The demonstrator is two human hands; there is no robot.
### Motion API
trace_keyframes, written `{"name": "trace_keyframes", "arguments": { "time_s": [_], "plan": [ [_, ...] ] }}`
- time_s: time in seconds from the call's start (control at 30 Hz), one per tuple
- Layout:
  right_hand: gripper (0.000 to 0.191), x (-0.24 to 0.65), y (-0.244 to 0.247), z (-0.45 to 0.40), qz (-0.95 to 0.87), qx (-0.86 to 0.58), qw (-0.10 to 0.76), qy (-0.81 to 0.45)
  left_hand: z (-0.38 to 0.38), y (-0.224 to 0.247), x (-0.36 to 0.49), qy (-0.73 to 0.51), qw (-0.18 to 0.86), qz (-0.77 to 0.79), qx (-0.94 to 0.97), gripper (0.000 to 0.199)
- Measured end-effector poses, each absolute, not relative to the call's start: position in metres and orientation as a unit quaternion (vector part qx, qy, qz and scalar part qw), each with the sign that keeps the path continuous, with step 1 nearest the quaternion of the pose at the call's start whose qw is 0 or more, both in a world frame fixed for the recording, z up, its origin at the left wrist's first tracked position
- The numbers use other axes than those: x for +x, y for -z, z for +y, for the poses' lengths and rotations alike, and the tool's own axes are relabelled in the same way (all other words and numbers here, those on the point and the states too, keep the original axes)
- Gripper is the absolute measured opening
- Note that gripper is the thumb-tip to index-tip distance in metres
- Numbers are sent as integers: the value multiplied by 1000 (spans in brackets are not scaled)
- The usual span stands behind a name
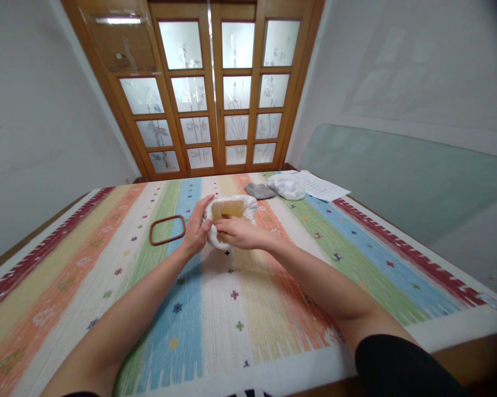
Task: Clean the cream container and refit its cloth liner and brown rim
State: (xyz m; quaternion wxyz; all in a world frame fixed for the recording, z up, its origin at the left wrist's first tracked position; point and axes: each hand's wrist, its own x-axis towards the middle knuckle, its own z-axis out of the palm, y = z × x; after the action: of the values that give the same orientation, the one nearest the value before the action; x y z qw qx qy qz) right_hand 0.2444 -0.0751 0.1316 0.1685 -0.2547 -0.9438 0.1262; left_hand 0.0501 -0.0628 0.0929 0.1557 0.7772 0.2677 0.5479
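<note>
A soft white-edged box (pixel 251 208) sits near the middle of the table, right between the two hands. Its inside is yellowish, and its white rim looks puffy and crinkled, like gathered cloth. Its open side faces the person.

The left hand (pixel 197 226) is on the left side of the box. It grips the edge there, with the thumb by the near part of the rim and the fingers pointing up along the side. The right hand (pixel 240 232) comes over the near right part of the rim, and its fingers dip into the opening. The picture does not show if those fingers are pinching something or just touching the inside. The two hands are close together, with the tips near each other at the box.

A brown ring (pixel 167 242) with four rounded corners lies flat to the left of the left hand — near it, but not touching. Past the box, to the right, is a grey cloth (pixel 260 191). Just beside it is a white plastic bag (pixel 288 188), and some white papers (pixel 325 188) with print lie next to that. All of this is on a striped tablecloth (pixel 268 309) — orange, blue, green, cream and dark red — with little stars and crosses.
</note>
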Motion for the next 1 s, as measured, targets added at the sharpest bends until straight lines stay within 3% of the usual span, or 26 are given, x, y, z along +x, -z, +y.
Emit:
{"name": "trace_keyframes", "arguments": {
  "time_s": [0.2, 0.47, 0.7, 1.0],
  "plan": [
    [25, 245, -127, -70, -930, -286, 212, -94, -66, -94, 52, -528, 161, 283, 784, 56],
    [23, 247, -147, -86, -864, -384, 322, -53, -59, -91, 52, -547, 172, 309, 758, 60],
    [25, 239, -135, -87, -886, -392, 247, -11, -55, -95, 47, -504, 234, 266, 787, 80],
    [22, 235, -126, -85, -890, -403, 212, 19, -64, -101, 51, -482, 149, 217, 836, 79]
  ]
}}
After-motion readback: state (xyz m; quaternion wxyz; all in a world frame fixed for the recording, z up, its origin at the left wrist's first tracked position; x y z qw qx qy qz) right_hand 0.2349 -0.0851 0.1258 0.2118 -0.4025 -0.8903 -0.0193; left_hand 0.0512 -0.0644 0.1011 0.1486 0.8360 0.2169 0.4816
